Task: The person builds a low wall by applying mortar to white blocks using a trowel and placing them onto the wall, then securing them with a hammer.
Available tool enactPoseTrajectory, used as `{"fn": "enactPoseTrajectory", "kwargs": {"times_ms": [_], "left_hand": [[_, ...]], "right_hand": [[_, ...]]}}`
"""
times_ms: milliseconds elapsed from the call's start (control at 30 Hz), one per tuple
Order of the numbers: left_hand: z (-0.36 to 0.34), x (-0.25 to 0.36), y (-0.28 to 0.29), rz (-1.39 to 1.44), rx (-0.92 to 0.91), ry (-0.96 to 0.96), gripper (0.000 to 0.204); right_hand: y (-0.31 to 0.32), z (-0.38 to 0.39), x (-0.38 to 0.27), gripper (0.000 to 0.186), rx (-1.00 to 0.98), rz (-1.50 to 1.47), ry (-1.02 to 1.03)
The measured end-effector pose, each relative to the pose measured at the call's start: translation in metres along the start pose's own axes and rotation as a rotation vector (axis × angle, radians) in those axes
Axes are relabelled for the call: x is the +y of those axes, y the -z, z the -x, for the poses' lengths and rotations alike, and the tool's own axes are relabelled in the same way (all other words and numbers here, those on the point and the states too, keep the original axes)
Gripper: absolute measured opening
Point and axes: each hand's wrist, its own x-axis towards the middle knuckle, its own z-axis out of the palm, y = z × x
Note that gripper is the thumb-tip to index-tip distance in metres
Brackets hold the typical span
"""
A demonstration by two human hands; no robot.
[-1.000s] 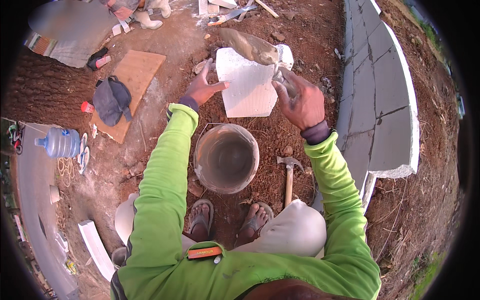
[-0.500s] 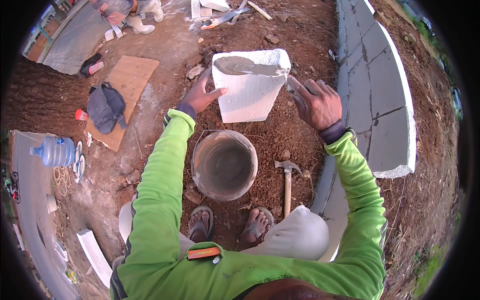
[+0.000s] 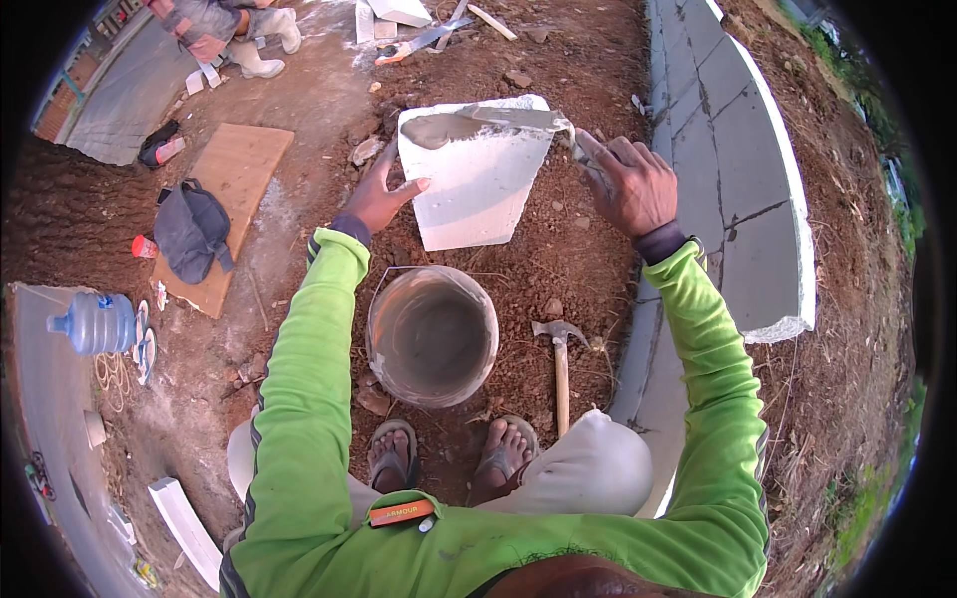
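A white lightweight block (image 3: 474,194) stands on the soil in front of me, with wet grey mortar (image 3: 431,130) on the left part of its top. My left hand (image 3: 375,197) grips the block's left side, thumb on the near face and the other fingers partly hidden at the edge. In my right hand (image 3: 638,189), closed round its mostly hidden handle, is a trowel (image 3: 513,117). Its mortar-smeared blade lies tilted along the block's far top edge. Nearer me stands a bucket (image 3: 434,283) with grey mortar inside.
A claw hammer (image 3: 561,374) lies right of the bucket, beside a low block wall (image 3: 748,189). Leftward are a board (image 3: 234,164), a backpack (image 3: 192,229) and a water jug (image 3: 100,324). A handsaw (image 3: 424,42) lies beyond; another person's boots (image 3: 257,60) show far left.
The trowel blade has tipped up and shifted right over the block's top, and my right hand has moved slightly away from the block. My left hand keeps its place. The whole view has shifted.
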Motion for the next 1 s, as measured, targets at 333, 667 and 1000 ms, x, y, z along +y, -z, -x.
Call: {"fn": "enactPoseTrajectory", "kwargs": {"times_ms": [333,667,1000], "left_hand": [[0.003,0.006,0.002,-0.1,0.002,-0.024,0.101],[-0.001,0.009,-0.001,-0.092,-0.028,0.023,0.102],[0.008,0.02,-0.001,-0.007,0.007,0.017,0.103]], "right_hand": [[0.057,0.042,0.021,0.061,-0.142,0.067,-0.02],[0.009,0.032,0.018,0.048,-0.094,-0.065,-0.171],[0.035,0.099,-0.029,0.044,0.069,-0.485,-0.36]]}}
